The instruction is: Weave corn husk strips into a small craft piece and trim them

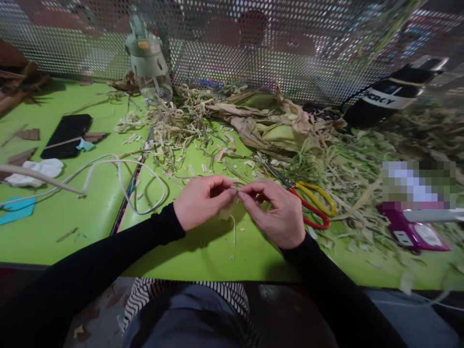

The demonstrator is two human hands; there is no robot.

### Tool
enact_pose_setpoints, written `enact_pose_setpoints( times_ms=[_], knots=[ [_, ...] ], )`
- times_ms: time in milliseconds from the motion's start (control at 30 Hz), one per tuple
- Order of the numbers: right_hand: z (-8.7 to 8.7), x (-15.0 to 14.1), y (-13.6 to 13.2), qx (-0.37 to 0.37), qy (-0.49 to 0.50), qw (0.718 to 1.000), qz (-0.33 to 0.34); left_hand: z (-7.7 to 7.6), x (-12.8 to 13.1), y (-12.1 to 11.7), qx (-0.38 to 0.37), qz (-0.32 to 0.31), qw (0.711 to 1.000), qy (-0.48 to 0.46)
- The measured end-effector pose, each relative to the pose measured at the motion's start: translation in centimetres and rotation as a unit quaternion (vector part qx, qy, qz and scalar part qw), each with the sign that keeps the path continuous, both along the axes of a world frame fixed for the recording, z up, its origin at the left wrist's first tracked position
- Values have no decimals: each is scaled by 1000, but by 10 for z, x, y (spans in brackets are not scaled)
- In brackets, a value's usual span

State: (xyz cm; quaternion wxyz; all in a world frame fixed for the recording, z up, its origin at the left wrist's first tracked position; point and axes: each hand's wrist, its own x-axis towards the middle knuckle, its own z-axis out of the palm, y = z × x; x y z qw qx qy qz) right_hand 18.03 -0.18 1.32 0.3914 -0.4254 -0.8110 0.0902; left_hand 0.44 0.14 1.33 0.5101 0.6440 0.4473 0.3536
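My left hand [208,198] and my right hand [273,208] meet over the green table, thumbs and forefingers pinched together almost tip to tip. Between them is a small pale piece of corn husk [226,211], partly hidden by the fingers. A thin strip [234,234] dangles below it, and I cannot tell whether the two are joined. Scissors [313,200] with one red and one yellow handle lie just beside my right hand, blades pointing away. Dried corn husks [268,125] and shredded husk scraps [181,121] are heaped beyond both hands.
A water bottle [150,67] stands at the back by the perforated metal screen [224,38]. To the left are a black phone [68,136], a looping white cable [119,162] and crumpled tissue [36,171]. On the right lie a dark bottle [391,94] and a purple packet [416,232].
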Motion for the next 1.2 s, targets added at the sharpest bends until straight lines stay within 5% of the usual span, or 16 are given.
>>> enact_pose_setpoints(
  times_ms=[167, 367, 500, 767, 933, 1067, 1200],
  knots=[
    [0, 0, 0, 12, 5, 1000, 24, 2, -3, 2, -1, -17, 1000, 17],
    [-1, 4, 1, 78, -29, 995, 55, 10, 0, 3, -130, -5, 989, -66],
    [0, 5, 0, 87, -28, 994, 59, 14, 1, 3, -147, 3, 986, -84],
    [2, 3, 0, -127, 84, 988, 23, 7, -1, -1, -60, 9, 997, -45],
    [0, 3, 0, -172, 131, 976, 21, 6, -2, -1, -5, 11, 1000, 5],
    [1, 4, -1, -143, 103, 984, 25, 9, -3, -1, 13, 12, 1000, 16],
    [3, 4, -2, -25, 4, 1000, 11, 11, -2, -2, -38, 5, 999, -23]
  ],
)
